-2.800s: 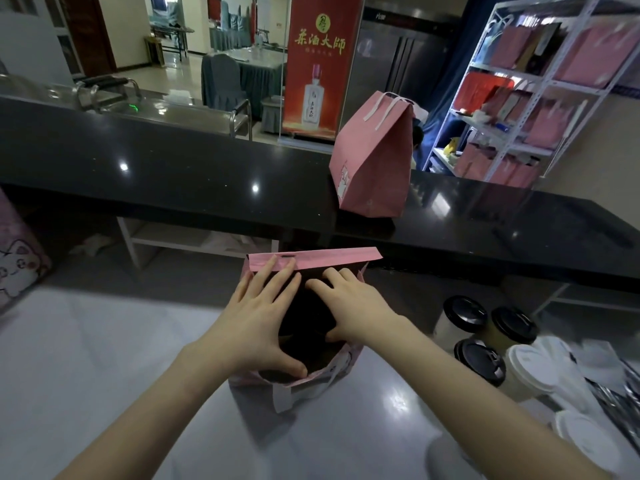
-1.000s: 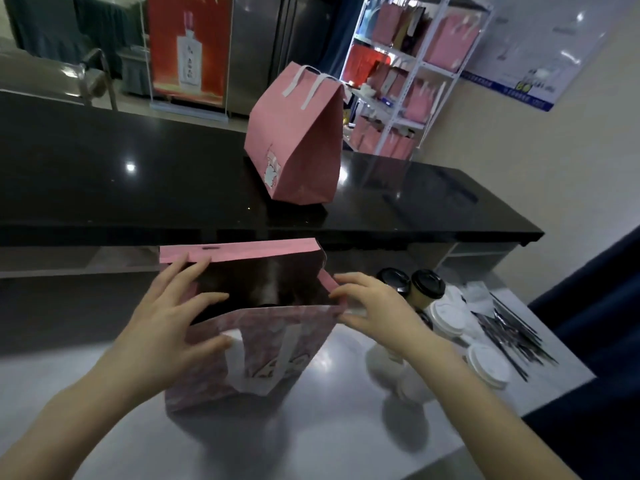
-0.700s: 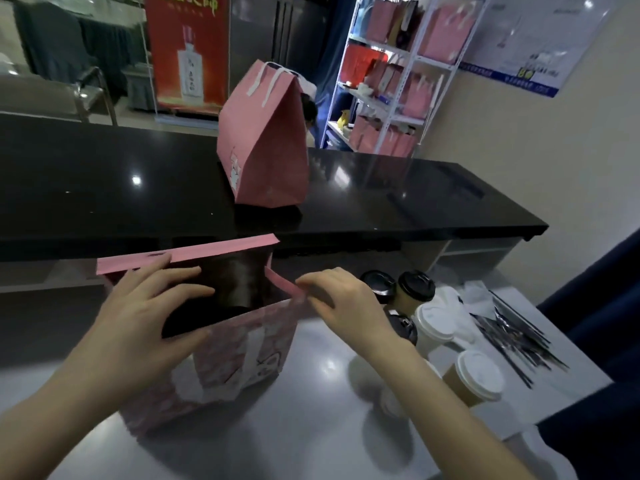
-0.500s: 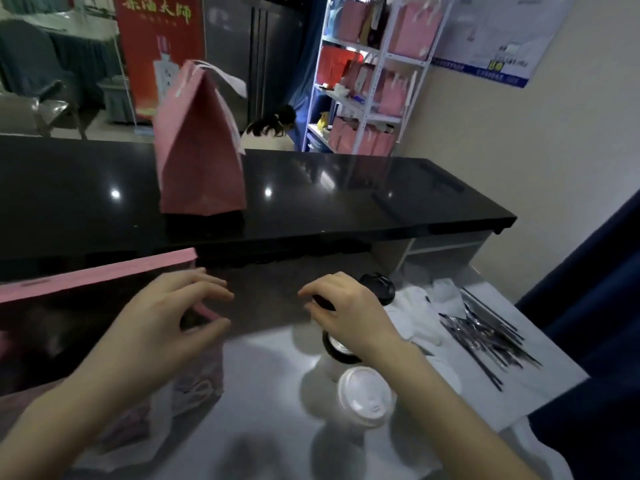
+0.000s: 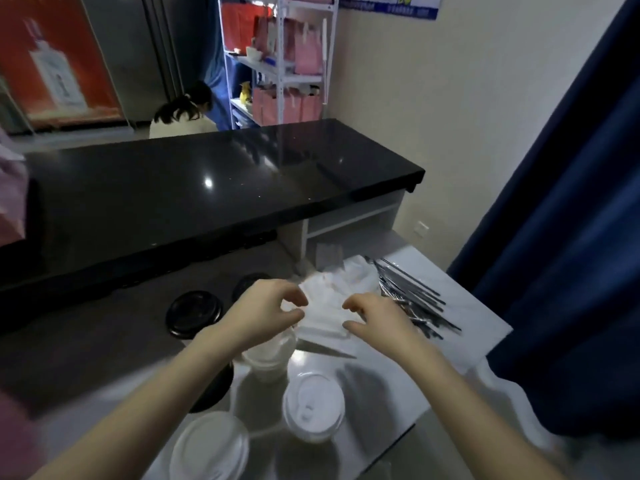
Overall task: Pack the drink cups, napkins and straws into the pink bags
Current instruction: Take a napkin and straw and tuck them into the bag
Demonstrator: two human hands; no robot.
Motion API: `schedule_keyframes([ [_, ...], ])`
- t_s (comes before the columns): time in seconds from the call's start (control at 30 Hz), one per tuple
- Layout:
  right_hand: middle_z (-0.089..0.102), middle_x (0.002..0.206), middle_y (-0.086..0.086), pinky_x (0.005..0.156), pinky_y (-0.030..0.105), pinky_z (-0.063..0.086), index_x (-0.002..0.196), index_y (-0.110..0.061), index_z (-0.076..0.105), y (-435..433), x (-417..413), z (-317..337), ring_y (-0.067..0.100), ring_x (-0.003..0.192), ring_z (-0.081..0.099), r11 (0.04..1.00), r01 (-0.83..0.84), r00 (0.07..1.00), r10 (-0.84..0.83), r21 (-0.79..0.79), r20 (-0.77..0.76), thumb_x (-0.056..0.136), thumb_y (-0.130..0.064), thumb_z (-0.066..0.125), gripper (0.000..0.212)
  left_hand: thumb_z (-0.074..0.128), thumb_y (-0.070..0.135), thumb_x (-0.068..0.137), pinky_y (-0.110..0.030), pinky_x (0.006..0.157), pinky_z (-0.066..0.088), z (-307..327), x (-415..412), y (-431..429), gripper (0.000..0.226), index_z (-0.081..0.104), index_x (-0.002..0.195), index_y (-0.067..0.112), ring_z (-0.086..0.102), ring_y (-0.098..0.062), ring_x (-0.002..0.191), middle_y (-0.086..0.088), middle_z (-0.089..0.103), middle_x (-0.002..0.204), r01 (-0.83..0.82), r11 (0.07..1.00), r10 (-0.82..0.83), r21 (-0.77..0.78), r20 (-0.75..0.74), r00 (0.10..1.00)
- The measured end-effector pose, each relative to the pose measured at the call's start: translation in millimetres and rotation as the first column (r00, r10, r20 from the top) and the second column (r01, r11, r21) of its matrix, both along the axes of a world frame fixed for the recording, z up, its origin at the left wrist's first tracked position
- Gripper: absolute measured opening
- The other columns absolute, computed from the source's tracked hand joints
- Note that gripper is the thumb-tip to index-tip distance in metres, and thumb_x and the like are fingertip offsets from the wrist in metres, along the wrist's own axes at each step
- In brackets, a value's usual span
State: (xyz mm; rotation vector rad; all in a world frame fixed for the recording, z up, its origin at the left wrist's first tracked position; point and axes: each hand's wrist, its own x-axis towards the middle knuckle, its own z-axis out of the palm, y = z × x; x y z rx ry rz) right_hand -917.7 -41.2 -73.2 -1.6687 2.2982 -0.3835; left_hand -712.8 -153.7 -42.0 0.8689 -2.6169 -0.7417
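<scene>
Cups, all lidded, beside napkins

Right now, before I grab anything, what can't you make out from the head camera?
Pink paper bag: only a sliver shows, cut off by the head view's left edge.
Black-lidded cup: mostly hidden under the left forearm.
White paper napkins: blurred; whether the left hand or right hand grips them is unclear.
Dark thin straws: blurred, uncountable.

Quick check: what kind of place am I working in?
Probably a drinks shop's packing counter: lidded takeaway cups on the worktop, a black service counter in front, a shelf of pink bags behind.
</scene>
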Motion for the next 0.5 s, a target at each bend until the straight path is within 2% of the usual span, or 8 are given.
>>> schedule_keyframes([
  [0.1,0.061,0.123,-0.002,0.093,0.030,0.044,0.126,-0.025,0.058,-11,-15,-27,0.019,0.115,0.055,1.000,0.005,1.000,-0.005,0.021,0.014,0.077,-0.041,0.071,0.053,0.067,0.023,0.082,-0.014,0.081,0.045,-16,-35,-12,0.025,0.070,0.107,0.023,0.059,0.000,0.093,0.011,0.069,0.105,0.033,0.999,-0.035,0.016,0.108,0.994],
  [0.2,0.053,0.134,0.003,0.101,0.032,0.038,0.136,-0.023,0.048,-25,-21,-51,0.023,0.125,0.047,0.998,-0.003,1.000,0.003,0.068,0.001,0.075,-0.047,0.073,0.071,0.070,0.020,0.079,-0.009,0.070,0.044,-31,-61,-25,0.038,0.066,0.117,0.020,0.060,-0.008,0.106,0.006,0.067,0.112,0.058,0.997,-0.066,0.041,0.217,0.974],
  [0.23,0.051,0.136,0.003,0.101,0.033,0.037,0.139,-0.023,0.045,-30,-22,-58,0.024,0.126,0.046,0.997,-0.009,1.000,0.011,0.081,-0.021,0.074,-0.049,0.073,0.075,0.071,0.020,0.079,-0.011,0.069,0.045,-37,-68,-30,0.042,0.064,0.120,0.019,0.059,-0.011,0.108,0.004,0.066,0.115,0.066,0.997,-0.075,0.044,0.256,0.964],
  [0.3,0.049,0.136,0.003,0.102,0.037,0.036,0.140,-0.023,0.040,-38,-23,-71,0.026,0.125,0.045,0.996,-0.031,0.996,0.039,0.089,-0.086,0.074,-0.052,0.073,0.080,0.075,0.023,0.078,-0.021,0.080,0.049,-47,-80,-36,0.051,0.059,0.126,0.020,0.057,-0.013,0.111,0.003,0.062,0.121,0.082,0.996,-0.086,0.026,0.341,0.936],
  [0.4,0.054,0.127,0.004,0.096,0.039,0.038,0.135,-0.023,0.043,-45,-20,-86,0.027,0.117,0.048,0.997,-0.039,0.986,0.050,0.074,-0.162,0.074,-0.051,0.071,0.073,0.080,0.027,0.072,-0.031,0.093,0.045,-59,-91,-42,0.064,0.054,0.131,0.024,0.054,-0.015,0.113,0.003,0.057,0.127,0.116,0.993,-0.112,0.016,0.436,0.893],
  [0.5,0.060,0.115,0.003,0.089,0.037,0.037,0.123,-0.021,0.054,-48,-18,-98,0.027,0.108,0.051,0.999,-0.031,0.983,0.027,-0.020,-0.180,0.083,-0.041,0.063,0.045,0.082,0.033,0.068,-0.034,0.093,0.045,-70,-97,-46,0.072,0.052,0.133,0.026,0.052,-0.017,0.115,0.003,0.055,0.126,0.164,0.986,-0.153,0.024,0.502,0.851],
])
